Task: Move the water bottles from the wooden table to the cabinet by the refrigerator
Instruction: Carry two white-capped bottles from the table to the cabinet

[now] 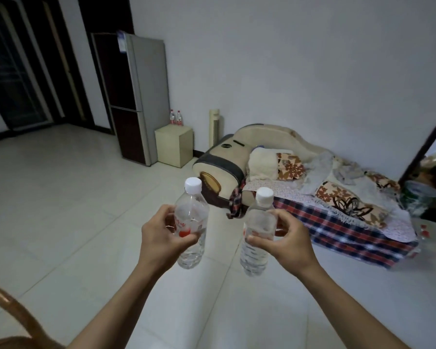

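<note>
Two hands in view, one bottle in each. Left hand [161,235] grips a clear bottle [191,222] round its middle, fingers curled about the red-printed label, thumb across the front. Right hand [287,238] grips a second clear bottle [257,233] the same way, thumb lying across the label. Both bottles have white caps and stand close to upright, held out above the pale tiled floor [60,210], near each other but apart.

Two more bottles [175,117], red-labelled, stand side by side on top of the small cream cabinet [173,147] at the far wall. The cabinet sits just beside the tall refrigerator [133,96], on its right. Count so far: four bottles, two carried, two on the cabinet.

One slim tower fan [214,127] stands right of the cabinet against the wall. One low sofa bed [312,187] lies along the right side, covered with a plaid cloth and patterned pillows. Small red-capped items [424,229] sit on the floor at its far end; number and kind too small to tell.

One curved wooden rail [13,311] crosses the lower left corner.
</note>
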`<action>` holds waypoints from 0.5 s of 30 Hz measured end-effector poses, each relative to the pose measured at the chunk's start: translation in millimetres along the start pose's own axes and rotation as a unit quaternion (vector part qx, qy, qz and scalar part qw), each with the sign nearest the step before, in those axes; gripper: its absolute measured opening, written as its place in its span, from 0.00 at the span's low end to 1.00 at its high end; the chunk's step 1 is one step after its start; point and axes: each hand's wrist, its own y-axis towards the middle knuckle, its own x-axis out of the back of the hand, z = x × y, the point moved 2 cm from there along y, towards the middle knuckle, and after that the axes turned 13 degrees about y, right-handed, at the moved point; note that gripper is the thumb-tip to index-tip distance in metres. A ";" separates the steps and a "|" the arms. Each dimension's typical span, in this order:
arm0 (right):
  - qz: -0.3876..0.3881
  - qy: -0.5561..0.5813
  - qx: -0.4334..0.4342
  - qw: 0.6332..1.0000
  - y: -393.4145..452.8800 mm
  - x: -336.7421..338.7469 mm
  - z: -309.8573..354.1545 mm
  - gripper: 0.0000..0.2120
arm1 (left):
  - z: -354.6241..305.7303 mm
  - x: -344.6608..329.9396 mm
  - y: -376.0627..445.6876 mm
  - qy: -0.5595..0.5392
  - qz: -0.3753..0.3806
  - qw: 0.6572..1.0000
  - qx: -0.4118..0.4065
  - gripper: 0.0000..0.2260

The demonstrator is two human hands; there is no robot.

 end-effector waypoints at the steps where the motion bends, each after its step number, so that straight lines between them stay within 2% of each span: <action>1: 0.002 -0.002 0.007 1.000 12.8 -7.0 -0.8 0.28 | 6.4 -0.6 12.6 -0.004 -0.005 1.000 -0.002 0.24; 15: -0.009 0.002 0.026 1.000 185.7 -109.4 -3.0 0.25 | 98.8 1.5 185.3 -0.028 -0.019 0.999 0.007 0.25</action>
